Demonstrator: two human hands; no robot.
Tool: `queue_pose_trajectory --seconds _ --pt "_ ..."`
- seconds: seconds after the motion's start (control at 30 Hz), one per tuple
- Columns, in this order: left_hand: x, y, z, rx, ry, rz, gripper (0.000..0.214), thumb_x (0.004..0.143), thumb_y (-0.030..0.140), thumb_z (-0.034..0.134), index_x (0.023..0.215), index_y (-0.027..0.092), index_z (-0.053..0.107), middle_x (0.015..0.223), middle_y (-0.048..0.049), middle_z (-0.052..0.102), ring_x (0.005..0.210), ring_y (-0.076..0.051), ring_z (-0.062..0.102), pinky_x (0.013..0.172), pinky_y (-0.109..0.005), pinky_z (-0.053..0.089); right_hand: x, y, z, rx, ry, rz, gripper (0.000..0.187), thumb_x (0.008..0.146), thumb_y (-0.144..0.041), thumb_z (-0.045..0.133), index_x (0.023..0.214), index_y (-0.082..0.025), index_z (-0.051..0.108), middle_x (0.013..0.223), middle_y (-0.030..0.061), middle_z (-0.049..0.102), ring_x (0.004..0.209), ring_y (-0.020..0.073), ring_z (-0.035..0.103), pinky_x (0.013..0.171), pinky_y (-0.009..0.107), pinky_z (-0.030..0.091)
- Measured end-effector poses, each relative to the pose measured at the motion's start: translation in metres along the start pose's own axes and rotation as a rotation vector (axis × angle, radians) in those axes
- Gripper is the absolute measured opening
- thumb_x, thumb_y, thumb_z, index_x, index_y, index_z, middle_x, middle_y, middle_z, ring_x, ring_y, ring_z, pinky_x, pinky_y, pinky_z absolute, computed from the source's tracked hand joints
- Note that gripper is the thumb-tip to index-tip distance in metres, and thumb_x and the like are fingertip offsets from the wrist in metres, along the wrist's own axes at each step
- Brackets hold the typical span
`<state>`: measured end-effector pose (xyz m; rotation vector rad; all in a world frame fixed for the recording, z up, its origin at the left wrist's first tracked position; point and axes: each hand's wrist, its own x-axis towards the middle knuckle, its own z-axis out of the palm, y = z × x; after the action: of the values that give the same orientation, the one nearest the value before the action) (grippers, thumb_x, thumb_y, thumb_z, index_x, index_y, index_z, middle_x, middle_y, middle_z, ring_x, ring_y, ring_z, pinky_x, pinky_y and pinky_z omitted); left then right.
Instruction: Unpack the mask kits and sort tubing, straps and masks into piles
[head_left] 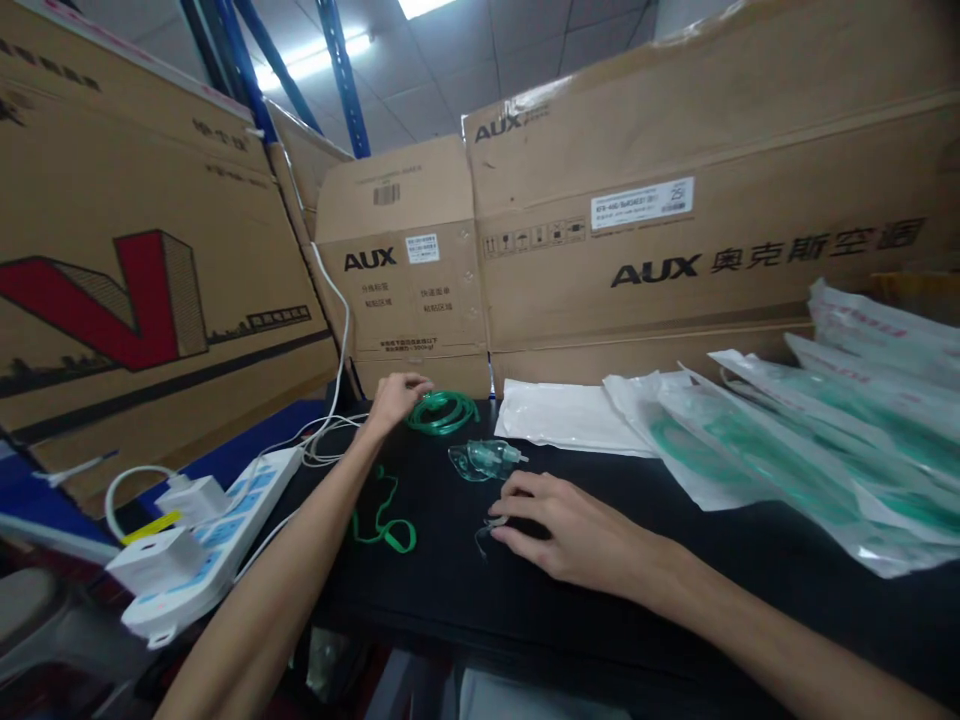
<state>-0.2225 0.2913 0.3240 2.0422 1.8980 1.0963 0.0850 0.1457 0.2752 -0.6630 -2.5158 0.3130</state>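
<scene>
My left hand (397,398) reaches to the back of the black table. Its fingers bend over the left edge of a coiled green tube (450,425) and appear to grip it; the thumb is mostly hidden. In front of the coil lies a clear green-tinted oxygen mask (487,459), on its side. My right hand (559,525) is just nearer than the mask, thumb and fingers closed on a small pale piece with a thin clear strand (482,540), too small to name. A green elastic strap (399,536) lies loose to the right of my left forearm.
Several plastic pouches with green tubing (757,440) are piled at the right, beside a flat white packet (566,415). A white power strip (225,545) with plugs and cables occupies the left. Tall cardboard boxes (555,290) wall off the back and left.
</scene>
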Motion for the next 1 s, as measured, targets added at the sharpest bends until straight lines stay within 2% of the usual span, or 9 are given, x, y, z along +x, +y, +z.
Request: queue_pose_trajectory --seconds 0.2,0.27,0.33,0.47,0.57,0.63,0.7,0.83,1.0 --pt "-0.023 0.028 -0.093 -0.221 0.288 0.058 0.052 0.088 0.053 0.067 0.118 0.011 0.07 0.111 -0.0116 0.077 0.092 -0.022 0.074 0.093 -0.038 0.056 -0.002 0.016 0.009 0.002 -0.065 -0.03 0.022 0.099 -0.021 0.061 0.114 -0.016 0.076 0.111 0.0088 0.07 0.098 0.0206 0.07 0.091 0.03 0.053" --pt "-0.043 0.037 -0.112 -0.257 0.308 0.076 0.054 0.082 0.055 0.072 0.116 0.013 0.072 0.11 -0.0106 0.077 0.093 -0.023 0.074 0.094 -0.039 0.056 -0.002 0.02 0.013 -0.005 -0.057 -0.05 0.021 0.098 -0.017 0.06 0.111 -0.016 0.077 0.109 0.009 0.07 0.1 0.0206 0.069 0.092 0.03 0.052" --pt "-0.066 0.036 -0.117 -0.245 0.229 0.047 0.051 0.076 0.055 0.078 0.109 0.016 0.074 0.103 -0.0088 0.079 0.091 -0.025 0.075 0.091 -0.038 0.057 -0.001 0.02 0.013 0.001 -0.059 -0.055 0.021 0.098 -0.015 0.06 0.109 -0.015 0.077 0.108 0.0095 0.071 0.101 0.0209 0.068 0.092 0.029 0.052" --pt "-0.103 0.01 -0.091 -0.036 -0.139 -0.037 0.051 0.074 0.065 0.074 0.101 0.021 0.078 0.094 -0.0064 0.079 0.084 -0.028 0.076 0.082 -0.036 0.059 0.0 0.012 0.008 0.035 -0.082 -0.032 0.021 0.096 -0.01 0.062 0.109 -0.013 0.078 0.109 0.0101 0.073 0.1 0.0202 0.069 0.094 0.028 0.051" --pt "-0.121 -0.003 -0.065 0.122 -0.096 0.031 0.059 0.075 0.069 0.068 0.113 0.023 0.076 0.112 -0.0085 0.076 0.09 -0.03 0.075 0.084 -0.039 0.059 0.0 0.006 0.003 0.052 -0.092 -0.014 0.021 0.096 -0.011 0.062 0.11 -0.013 0.078 0.108 0.0089 0.074 0.1 0.0183 0.069 0.095 0.026 0.05" --pt "-0.134 0.005 -0.052 0.2 0.057 0.124 0.06 0.081 0.067 0.064 0.12 0.023 0.072 0.123 -0.0105 0.072 0.097 -0.03 0.072 0.09 -0.042 0.056 0.0 0.006 0.001 0.074 -0.09 0.027 0.019 0.096 -0.016 0.065 0.11 -0.015 0.078 0.108 0.007 0.074 0.102 0.0175 0.068 0.097 0.025 0.049" --pt "-0.15 0.024 -0.04 0.188 0.066 0.228 0.05 0.09 0.062 0.059 0.12 0.024 0.071 0.123 -0.0091 0.07 0.101 -0.028 0.07 0.095 -0.041 0.054 -0.001 0.008 0.0 0.089 -0.079 0.095 0.021 0.094 -0.022 0.069 0.113 -0.017 0.077 0.108 0.0068 0.074 0.103 0.0195 0.067 0.097 0.028 0.049" --pt "-0.18 0.062 -0.02 0.035 -0.358 0.434 0.023 0.1 0.041 0.056 0.112 0.03 0.072 0.116 -0.0008 0.072 0.112 -0.021 0.065 0.103 -0.032 0.049 -0.004 0.012 0.0 0.064 -0.069 0.165 0.031 0.089 -0.032 0.076 0.116 -0.016 0.076 0.11 0.0101 0.072 0.11 0.0251 0.065 0.096 0.032 0.05" --pt "-0.191 0.063 -0.002 -0.029 -0.455 0.433 0.018 0.097 0.034 0.065 0.113 0.03 0.071 0.119 0.0005 0.069 0.113 -0.018 0.064 0.103 -0.028 0.047 -0.002 0.01 0.006 0.065 -0.059 0.08 0.022 0.097 -0.024 0.065 0.113 -0.015 0.077 0.111 0.0116 0.072 0.104 0.0217 0.067 0.095 0.03 0.049"
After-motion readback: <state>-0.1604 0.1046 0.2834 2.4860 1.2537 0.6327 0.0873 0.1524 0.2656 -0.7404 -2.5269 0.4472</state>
